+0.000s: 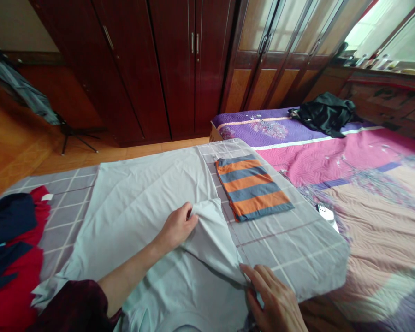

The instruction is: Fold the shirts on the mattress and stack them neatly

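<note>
A pale grey-green T-shirt (148, 193) lies spread over the checked cloth in front of me, its neckline at the bottom of the view. My left hand (178, 226) pinches the shirt near its right side, where a part is lifted and turned over. Lower right, my right hand (271, 295) grips the shirt's edge by the sleeve between thumb and fingers. A fold runs between the two hands. Right of the shirt rests a folded orange and grey striped garment (251, 186), apart from both hands.
Red and navy clothing (14, 249) lies at the left end of the grey checked cloth (280, 240). A bed with a purple and pink quilt (335, 161) stands at right, bearing a black garment (327, 113) and a phone (327, 216). Dark red wardrobes (173, 69) line the back.
</note>
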Available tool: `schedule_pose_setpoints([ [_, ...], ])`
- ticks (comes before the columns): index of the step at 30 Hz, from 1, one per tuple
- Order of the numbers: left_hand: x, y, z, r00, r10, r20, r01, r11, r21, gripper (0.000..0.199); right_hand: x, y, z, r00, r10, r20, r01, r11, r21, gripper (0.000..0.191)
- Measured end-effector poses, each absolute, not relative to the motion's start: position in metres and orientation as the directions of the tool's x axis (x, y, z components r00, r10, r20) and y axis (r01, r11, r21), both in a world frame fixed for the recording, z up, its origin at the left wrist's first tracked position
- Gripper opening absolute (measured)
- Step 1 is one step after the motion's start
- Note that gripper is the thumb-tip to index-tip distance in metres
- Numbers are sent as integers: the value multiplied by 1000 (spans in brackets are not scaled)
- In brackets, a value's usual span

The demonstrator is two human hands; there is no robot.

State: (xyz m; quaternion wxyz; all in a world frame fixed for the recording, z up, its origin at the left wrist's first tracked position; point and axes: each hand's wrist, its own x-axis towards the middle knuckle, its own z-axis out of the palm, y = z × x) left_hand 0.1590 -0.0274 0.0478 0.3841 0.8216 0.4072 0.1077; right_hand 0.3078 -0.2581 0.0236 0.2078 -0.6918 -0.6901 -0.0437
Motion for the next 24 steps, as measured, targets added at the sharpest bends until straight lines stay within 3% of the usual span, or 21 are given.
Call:
schedule_pose_setpoints([
  [2,155,-20,44,626,766,-150,523,-269,809,6,306,-257,25,19,934,357,973,64,-221,33],
  [5,148,-11,39,598,778,-191,557,-232,798,7,302,-255,26,-16,940,340,966,103,-238,32],
  [13,137,-1,46,597,781,-184,731,-436,525,18,283,-252,3,-32,948,315,939,137,-316,22],
  [20,134,-5,42,646,734,-211,758,-585,287,25,286,-252,-3,-67,935,348,959,157,-237,21],
  [24,136,-8,52,668,727,-159,743,-637,207,27,290,-255,18,-173,959,226,950,223,-219,22],
])
